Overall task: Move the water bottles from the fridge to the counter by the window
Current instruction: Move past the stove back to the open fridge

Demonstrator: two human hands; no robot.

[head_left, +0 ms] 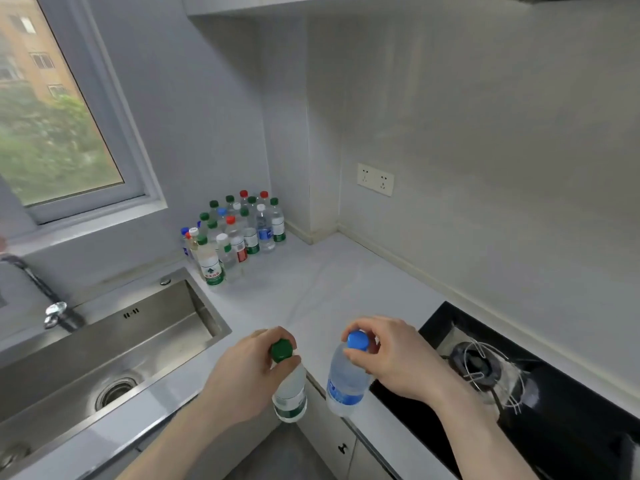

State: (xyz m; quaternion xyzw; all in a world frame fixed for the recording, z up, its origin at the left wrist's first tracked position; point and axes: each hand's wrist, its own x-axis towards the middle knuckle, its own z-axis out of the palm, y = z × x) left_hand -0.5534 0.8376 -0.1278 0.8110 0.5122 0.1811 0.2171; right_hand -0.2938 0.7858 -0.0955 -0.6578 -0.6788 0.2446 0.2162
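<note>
My left hand [242, 368] grips a green-capped water bottle [290, 396] by its neck, hanging upright over the counter's front edge. My right hand [394, 358] holds a blue-capped water bottle [346, 382] by the neck the same way, just right of the first. Both bottles are in the air above the near edge of the white counter [311, 292]. Far back in the corner under the window [52, 116] stands a cluster of several water bottles [239, 233] with green, red, blue and white caps.
A steel sink [114, 348] with a faucet [55, 313] lies to the left. A black gas hob [502, 382] is set into the counter on the right. A wall socket [375, 179] sits on the right wall. Cabinet doors [343, 445] are below.
</note>
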